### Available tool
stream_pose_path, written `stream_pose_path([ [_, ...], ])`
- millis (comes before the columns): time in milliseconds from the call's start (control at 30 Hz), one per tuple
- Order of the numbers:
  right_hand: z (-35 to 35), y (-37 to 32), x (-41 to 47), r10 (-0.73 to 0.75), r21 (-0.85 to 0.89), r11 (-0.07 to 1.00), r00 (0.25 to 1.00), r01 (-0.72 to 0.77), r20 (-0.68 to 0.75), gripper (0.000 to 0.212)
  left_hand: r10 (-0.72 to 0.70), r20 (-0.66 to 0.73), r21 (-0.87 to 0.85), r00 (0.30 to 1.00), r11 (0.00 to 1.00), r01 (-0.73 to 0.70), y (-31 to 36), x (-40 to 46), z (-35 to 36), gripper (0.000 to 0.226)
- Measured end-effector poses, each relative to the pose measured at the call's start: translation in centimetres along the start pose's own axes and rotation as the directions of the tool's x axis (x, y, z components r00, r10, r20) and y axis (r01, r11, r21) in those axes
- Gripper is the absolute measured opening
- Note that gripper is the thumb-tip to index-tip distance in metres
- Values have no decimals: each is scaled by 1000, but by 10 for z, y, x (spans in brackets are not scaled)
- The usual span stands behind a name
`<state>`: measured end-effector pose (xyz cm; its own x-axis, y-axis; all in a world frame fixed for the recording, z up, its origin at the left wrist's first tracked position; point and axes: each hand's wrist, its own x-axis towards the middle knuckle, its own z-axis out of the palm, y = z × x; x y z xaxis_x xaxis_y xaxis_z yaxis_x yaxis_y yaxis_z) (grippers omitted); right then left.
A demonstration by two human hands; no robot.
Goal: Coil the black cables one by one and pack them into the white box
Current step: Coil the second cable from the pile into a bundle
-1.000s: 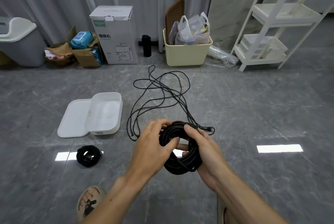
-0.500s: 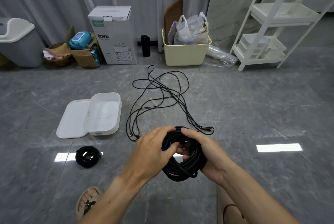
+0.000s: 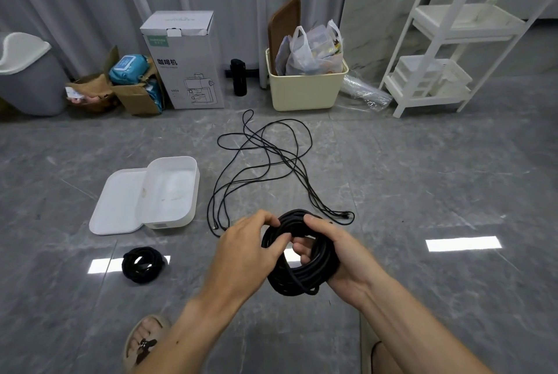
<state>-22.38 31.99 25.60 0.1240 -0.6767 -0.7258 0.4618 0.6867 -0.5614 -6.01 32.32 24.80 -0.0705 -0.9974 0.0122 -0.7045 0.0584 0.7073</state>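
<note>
I hold a thick coil of black cable [image 3: 305, 271] above the grey floor, low in the middle of the view. My right hand [image 3: 338, 250] grips its right side, thumb on top and fingers through the loop. My left hand [image 3: 247, 250] pinches the coil's upper left edge. A small coiled black cable [image 3: 142, 265] lies on the floor to the left. Loose thin black cable [image 3: 265, 168] sprawls on the floor beyond my hands. The open white box [image 3: 193, 189] stands at the left with its lid [image 3: 117, 207] lying beside it.
Along the back wall stand a grey bin [image 3: 27, 78], cardboard boxes [image 3: 184, 63], a black bottle [image 3: 238, 76], a cream tub [image 3: 305, 90] with bags and a white shelf rack [image 3: 437, 50]. My sandalled foot [image 3: 145, 343] shows at the bottom.
My hands lowered the coil slightly toward me. The left fingers shifted along its upper left edge. Both hands kept hold of it.
</note>
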Motion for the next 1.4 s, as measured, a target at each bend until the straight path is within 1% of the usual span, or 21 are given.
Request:
stream_pose_path([
  [67,-1,3,1,-21,-21,1000,999,20,-37,29,-69,24,14,997,998,69,2,0,2,19],
  [133,-1,6,1,-34,-42,999,997,31,-63,29,-95,35,30,995,995,94,2,1,4,18],
  [233,0,9,2,-55,-58,997,995,51,-85,29,-102,20,7,995,995,102,1,2,6,15],
  [300,0,9,3,-77,-74,995,993,71,-94,28,-80,14,-20,997,997,81,2,1,6,18],
  [367,1,8,2,-91,-119,990,992,79,-90,27,-49,10,-14,999,999,50,2,0,7,22],
  [467,0,7,1,-94,-199,977,994,80,-63,28,-48,31,9,998,999,48,-1,3,6,19],
  [567,-2,5,0,-95,-254,964,994,78,-54,30,-96,72,-35,993,994,99,-1,5,3,10],
  [700,0,4,-2,-96,-292,953,995,80,-41,32,-144,70,-59,987,987,148,2,5,2,13],
  [800,-1,7,0,-90,-315,946,995,75,-33,34,-158,102,-54,982,985,164,-3,5,4,15],
  [867,-2,6,0,-92,-319,945,995,78,-28,31,-139,106,-41,985,989,144,-3,3,4,16],
  [933,-3,6,1,-97,-313,946,995,86,-21,30,-115,81,-18,990,993,117,-3,3,5,10],
  [1067,-1,7,3,-88,-265,961,996,80,-18,29,-105,62,-44,993,993,108,-2,6,4,8],
  [1100,0,7,3,-79,-250,966,996,69,-29,29,-110,77,-48,991,992,114,-2,6,4,6],
  [1200,2,10,4,-39,-152,988,997,29,-67,27,-143,133,-44,981,988,149,0,4,6,17],
  [1300,0,11,6,-30,-81,996,993,21,-112,24,-116,172,-76,978,989,131,-2,5,6,9],
  [1333,-1,10,6,-41,-81,996,992,31,-121,24,-121,187,-110,975,984,143,-2,5,4,11],
  [1400,-2,9,6,-74,-116,991,991,62,-111,24,-190,228,-170,955,958,232,-4,8,0,23],
])
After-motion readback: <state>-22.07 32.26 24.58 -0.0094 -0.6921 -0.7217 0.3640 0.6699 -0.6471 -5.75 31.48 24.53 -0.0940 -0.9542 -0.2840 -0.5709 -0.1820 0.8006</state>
